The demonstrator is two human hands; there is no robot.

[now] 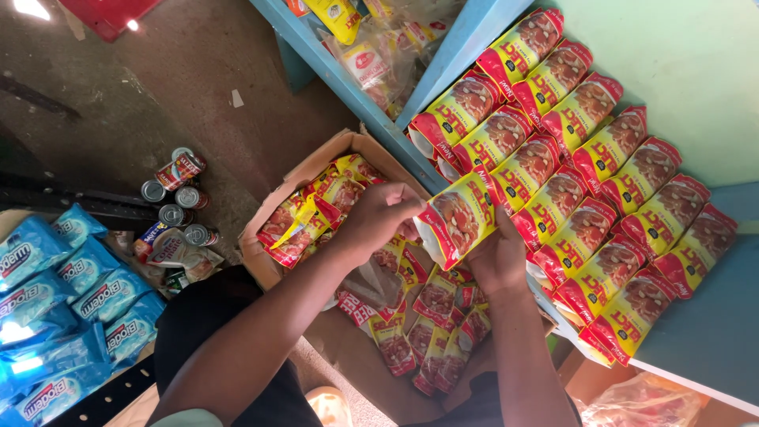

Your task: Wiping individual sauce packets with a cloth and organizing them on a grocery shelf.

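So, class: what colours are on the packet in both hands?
Yellow and red packet, seen in the head view.

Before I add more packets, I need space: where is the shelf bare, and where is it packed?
The blue shelf is bare at its right end, beyond the rows of yellow packets. The pale green wall borders that patch behind. The middle is packed with overlapping packets where both hands hold one packet. The cardboard box below is crowded too.
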